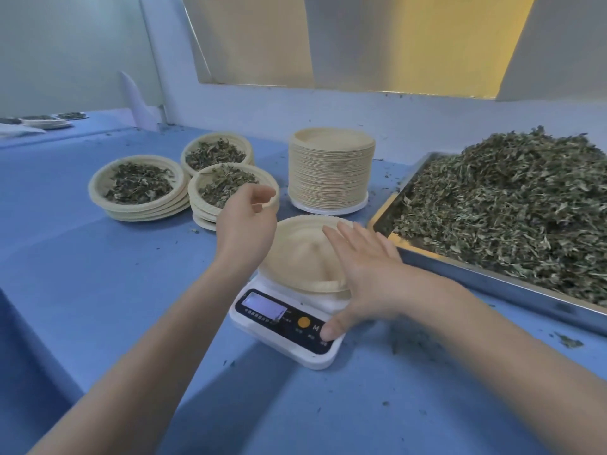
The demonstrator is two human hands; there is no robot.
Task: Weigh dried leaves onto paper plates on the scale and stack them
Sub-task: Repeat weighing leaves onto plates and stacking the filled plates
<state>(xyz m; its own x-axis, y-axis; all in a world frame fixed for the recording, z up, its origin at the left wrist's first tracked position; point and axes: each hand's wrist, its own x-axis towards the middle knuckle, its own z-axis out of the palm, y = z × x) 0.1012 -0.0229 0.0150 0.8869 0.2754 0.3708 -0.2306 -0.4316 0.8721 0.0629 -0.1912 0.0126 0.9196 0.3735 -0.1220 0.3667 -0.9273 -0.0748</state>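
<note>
The right hand [368, 274] lies spread and flat over the near edge of an empty paper plate [302, 247] sitting on a white kitchen scale [289, 320], its thumb pressing the dark control panel just right of an orange button [304, 322]. The scale's display [264, 305] is lit, though its reading is too blurred to make out. The left hand [246, 221] hovers above the plate's left rim, fingers loosely curled and holding nothing, just in front of the nearest of three low stacks of filled plates.

Those stacks, each topped with a portion of dried leaves, sit on the blue tabletop [98, 274] behind and to the left of the scale: one at left [139, 187], one at the back [216, 152], and one nearest the scale [230, 182]. A tall stack of empty plates [330, 172] stands behind the scale, resting on a white base. To the right, a metal tray [492, 280] holds a large heap of dried leaves [512, 208], its near corner just beside the plate on the scale. Loose leaf crumbs dot the tabletop near the scale. More filled plates [46, 121] sit far off at the upper left.
</note>
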